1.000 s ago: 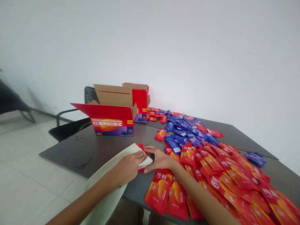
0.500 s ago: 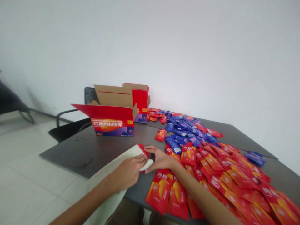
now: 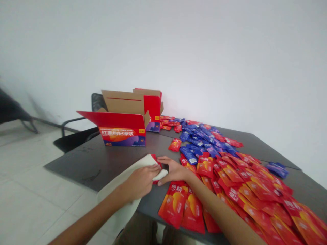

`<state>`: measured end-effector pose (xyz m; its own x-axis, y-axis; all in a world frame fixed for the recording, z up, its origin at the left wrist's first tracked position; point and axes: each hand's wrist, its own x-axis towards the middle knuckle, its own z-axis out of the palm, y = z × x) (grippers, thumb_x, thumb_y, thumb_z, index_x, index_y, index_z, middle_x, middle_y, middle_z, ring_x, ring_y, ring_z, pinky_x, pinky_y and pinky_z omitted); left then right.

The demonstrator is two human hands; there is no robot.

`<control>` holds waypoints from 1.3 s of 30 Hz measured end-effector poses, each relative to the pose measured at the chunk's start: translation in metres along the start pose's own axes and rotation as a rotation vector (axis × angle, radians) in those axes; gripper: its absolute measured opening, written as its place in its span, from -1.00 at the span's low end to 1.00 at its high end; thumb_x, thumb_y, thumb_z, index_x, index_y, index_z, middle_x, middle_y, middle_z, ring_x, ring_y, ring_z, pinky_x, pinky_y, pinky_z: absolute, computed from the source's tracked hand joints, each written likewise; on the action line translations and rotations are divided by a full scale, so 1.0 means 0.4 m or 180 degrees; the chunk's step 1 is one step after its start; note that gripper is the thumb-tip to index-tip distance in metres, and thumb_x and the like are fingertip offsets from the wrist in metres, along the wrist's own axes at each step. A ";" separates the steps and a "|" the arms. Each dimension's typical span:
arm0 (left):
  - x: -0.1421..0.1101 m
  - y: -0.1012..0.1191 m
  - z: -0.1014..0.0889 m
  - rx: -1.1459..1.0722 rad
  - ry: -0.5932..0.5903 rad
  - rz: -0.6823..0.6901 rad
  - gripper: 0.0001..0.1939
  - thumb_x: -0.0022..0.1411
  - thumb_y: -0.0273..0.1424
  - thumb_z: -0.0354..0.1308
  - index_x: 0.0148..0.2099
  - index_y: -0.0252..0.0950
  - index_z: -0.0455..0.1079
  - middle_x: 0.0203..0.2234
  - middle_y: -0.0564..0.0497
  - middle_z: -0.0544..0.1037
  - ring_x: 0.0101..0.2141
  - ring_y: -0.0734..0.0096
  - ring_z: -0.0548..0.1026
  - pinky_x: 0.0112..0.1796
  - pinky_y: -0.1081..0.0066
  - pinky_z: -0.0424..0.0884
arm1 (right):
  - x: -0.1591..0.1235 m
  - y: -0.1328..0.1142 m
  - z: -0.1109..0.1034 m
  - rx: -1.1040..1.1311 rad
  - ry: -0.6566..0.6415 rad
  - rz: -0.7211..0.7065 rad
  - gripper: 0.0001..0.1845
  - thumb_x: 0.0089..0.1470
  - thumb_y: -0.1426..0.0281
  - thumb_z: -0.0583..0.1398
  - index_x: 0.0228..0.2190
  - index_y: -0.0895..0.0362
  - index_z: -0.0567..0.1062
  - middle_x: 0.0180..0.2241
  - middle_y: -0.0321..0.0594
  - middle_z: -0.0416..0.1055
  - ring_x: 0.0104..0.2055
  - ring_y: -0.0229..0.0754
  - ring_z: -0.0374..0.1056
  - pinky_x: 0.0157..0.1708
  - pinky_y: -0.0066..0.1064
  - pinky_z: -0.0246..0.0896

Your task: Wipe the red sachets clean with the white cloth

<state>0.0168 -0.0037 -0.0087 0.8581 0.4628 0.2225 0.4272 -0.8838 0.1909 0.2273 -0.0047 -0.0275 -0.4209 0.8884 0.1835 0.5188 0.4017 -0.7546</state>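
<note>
My left hand (image 3: 142, 179) is closed on a pale cloth (image 3: 131, 167), its fingertips pressing down near a folded end. The rest of the cloth trails over the table's front edge. Under the cloth lies a red pouch (image 3: 154, 157), mostly covered; only its red edges show. My right hand (image 3: 175, 169) grips the pouch's right side, fingers at the far end and thumb at the near end. Beside my right forearm lie several larger red-orange pouches (image 3: 172, 203), printed with yellow fruit.
An open red and purple carton (image 3: 124, 136) stands at the left, a second carton (image 3: 153, 110) behind it. Blue pouches (image 3: 201, 136) are heaped towards the wall. A smaller red pouch (image 3: 175, 145) lies apart on the dark table (image 3: 120, 157). A black chair (image 3: 73, 139) is beyond.
The view has tilted slightly. My left hand has shifted very little with the cloth over the pouch, and my right hand keeps its place.
</note>
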 end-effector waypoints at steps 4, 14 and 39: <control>0.030 -0.041 -0.014 0.0209 -0.0054 -0.0699 -0.49 0.17 -0.63 -0.12 0.17 -0.47 0.29 0.12 -0.28 0.39 0.12 0.18 0.36 0.13 0.22 0.25 | -0.004 -0.020 -0.008 0.0075 -0.0083 -0.0176 -0.10 -0.48 0.17 0.48 0.01 0.03 0.46 0.13 -0.15 0.26 0.18 -0.03 0.21 0.25 -0.21 -0.01; 0.015 -0.010 -0.006 0.0072 -0.0057 -0.0333 -0.45 0.14 -0.65 -0.08 0.19 -0.41 0.27 0.15 -0.21 0.36 0.17 0.27 0.30 0.19 0.29 0.16 | -0.003 -0.004 0.001 0.0077 0.0031 -0.0124 0.00 -0.54 0.18 0.50 0.05 0.04 0.42 0.14 -0.12 0.26 0.16 0.00 0.24 0.23 -0.19 0.03; -0.005 0.009 -0.011 0.0013 -0.0067 -0.0043 -0.46 0.15 -0.63 -0.10 0.19 -0.39 0.27 0.14 -0.15 0.38 0.18 0.34 0.29 0.21 0.33 0.13 | -0.003 0.007 0.005 0.0008 0.0075 -0.0013 0.10 -0.58 0.18 0.50 0.09 0.07 0.37 0.15 -0.07 0.24 0.17 0.02 0.23 0.23 -0.15 0.03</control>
<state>0.0154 -0.0076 -0.0042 0.8580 0.4733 0.1998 0.4400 -0.8777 0.1898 0.2276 -0.0052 -0.0312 -0.4052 0.8918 0.2014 0.5152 0.4047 -0.7555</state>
